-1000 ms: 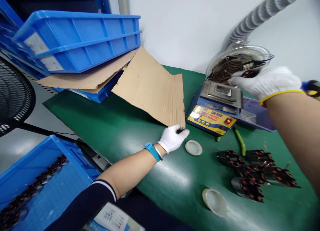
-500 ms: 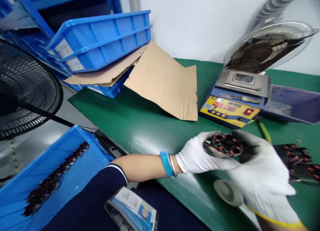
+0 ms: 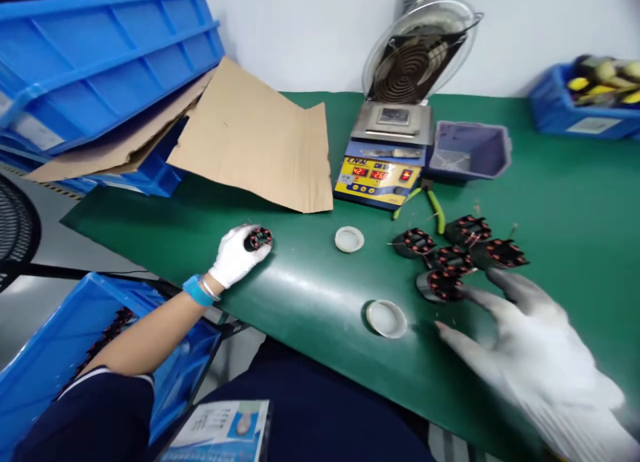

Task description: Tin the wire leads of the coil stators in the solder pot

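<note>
My left hand (image 3: 238, 254), in a white glove, is closed around a motor stator (image 3: 259, 239), a dark ring with copper windings, over the left part of the green table (image 3: 310, 282). On the right, my gloved right hand (image 3: 530, 342) has thumb and fingers spread, its darkened fingertips beside a group of several similar stators (image 3: 453, 259). The nearest stator (image 3: 440, 285) lies by the index fingertip; whether they touch I cannot tell. Two shallow round white dishes, one further back (image 3: 349, 239) and one closer (image 3: 386, 319), sit between my hands.
A yellow-fronted solder pot (image 3: 377, 179) stands at the back, with green-handled cutters (image 3: 436, 212) before it and a purple bin (image 3: 470, 152) beside it. Cardboard (image 3: 260, 142) leans near stacked blue crates (image 3: 110, 55). A blue crate (image 3: 200, 355) holding stators is below left.
My hands have parted: the left has carried the stator leftward, while the right has let go and opened near the stator group. The head view has swung right.
</note>
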A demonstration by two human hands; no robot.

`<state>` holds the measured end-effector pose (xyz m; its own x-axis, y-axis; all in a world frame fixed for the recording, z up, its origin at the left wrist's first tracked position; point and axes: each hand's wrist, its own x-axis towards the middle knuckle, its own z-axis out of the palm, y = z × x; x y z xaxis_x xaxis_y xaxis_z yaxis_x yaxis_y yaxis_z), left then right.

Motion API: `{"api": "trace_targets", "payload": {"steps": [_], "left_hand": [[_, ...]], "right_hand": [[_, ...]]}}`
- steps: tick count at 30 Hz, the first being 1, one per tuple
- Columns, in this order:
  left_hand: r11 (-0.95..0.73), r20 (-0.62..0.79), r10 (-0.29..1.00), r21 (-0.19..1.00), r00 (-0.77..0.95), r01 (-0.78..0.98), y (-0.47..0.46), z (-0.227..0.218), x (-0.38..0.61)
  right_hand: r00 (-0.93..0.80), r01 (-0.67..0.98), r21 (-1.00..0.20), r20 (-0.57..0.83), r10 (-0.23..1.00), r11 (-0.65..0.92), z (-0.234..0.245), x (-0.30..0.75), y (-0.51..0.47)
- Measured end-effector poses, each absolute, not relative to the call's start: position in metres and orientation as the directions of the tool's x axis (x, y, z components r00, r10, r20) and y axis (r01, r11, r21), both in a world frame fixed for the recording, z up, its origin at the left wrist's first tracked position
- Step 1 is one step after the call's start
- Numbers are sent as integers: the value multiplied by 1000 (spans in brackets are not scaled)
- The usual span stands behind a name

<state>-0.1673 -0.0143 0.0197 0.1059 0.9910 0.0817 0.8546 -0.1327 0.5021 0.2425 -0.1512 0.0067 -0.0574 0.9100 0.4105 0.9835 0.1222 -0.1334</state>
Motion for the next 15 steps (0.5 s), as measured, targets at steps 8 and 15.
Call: {"api": "trace_targets", "payload": {"steps": [8, 15], "left_hand": [[-485, 541, 826, 539, 158, 689, -48, 68, -154], [202, -263, 770, 965, 581, 170, -62, 72, -20]], "right_hand": [[-267, 950, 26, 582, 768, 311, 7, 241, -137], [-364, 777, -191, 640, 676, 600, 52, 186, -134]]}}
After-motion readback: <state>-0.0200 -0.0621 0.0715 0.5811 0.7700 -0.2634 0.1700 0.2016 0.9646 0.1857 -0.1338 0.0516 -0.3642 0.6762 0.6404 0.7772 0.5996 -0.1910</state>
